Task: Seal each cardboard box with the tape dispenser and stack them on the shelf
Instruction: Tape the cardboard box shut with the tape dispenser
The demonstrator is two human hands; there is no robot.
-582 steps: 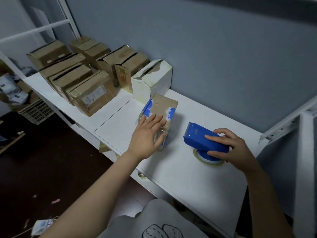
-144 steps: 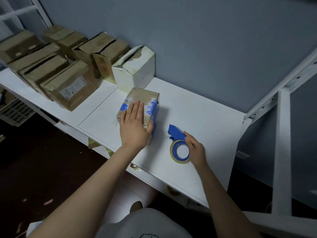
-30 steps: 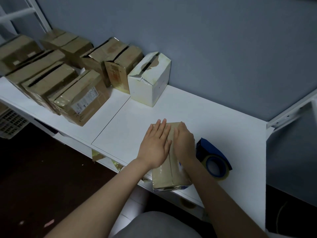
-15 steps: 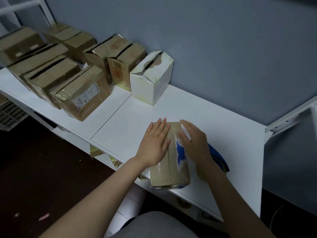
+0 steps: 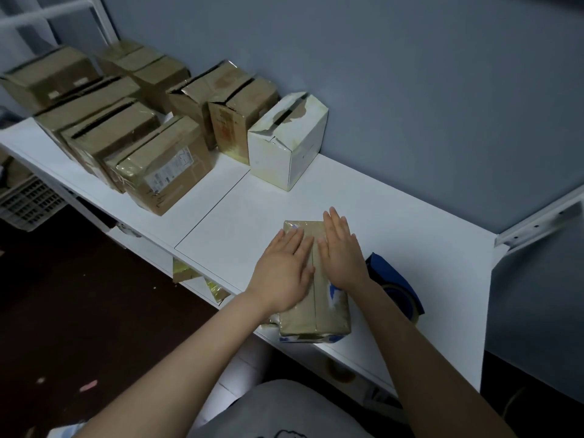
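Head view: white shelf [image 5: 410, 222] against a grey-blue wall.
Box [image 5: 328, 314]: small, brown, glossy with tape, blue patches on its right side; lies flat at the shelf's front edge, toward the right end, with its long axis running front to back.
Left hand [image 5: 284, 273]: flat on the box top, left of the centre seam; fingers straight and together, gripping nothing.
Right hand [image 5: 341, 251]: flat on the box top, right of the seam; fingers straight and slightly spread, gripping nothing.
Dispenser [image 5: 390, 273]: blue, with a tape roll; on the shelf just right of the box, partly hidden by the right forearm.
White box [image 5: 284, 147]: torn top, upright at the back edge, mid-shelf.
Brown boxes [image 5: 164, 165]: a cluster filling the shelf's left end.
Crate [image 5: 28, 200]: pale lattice, below the left end.
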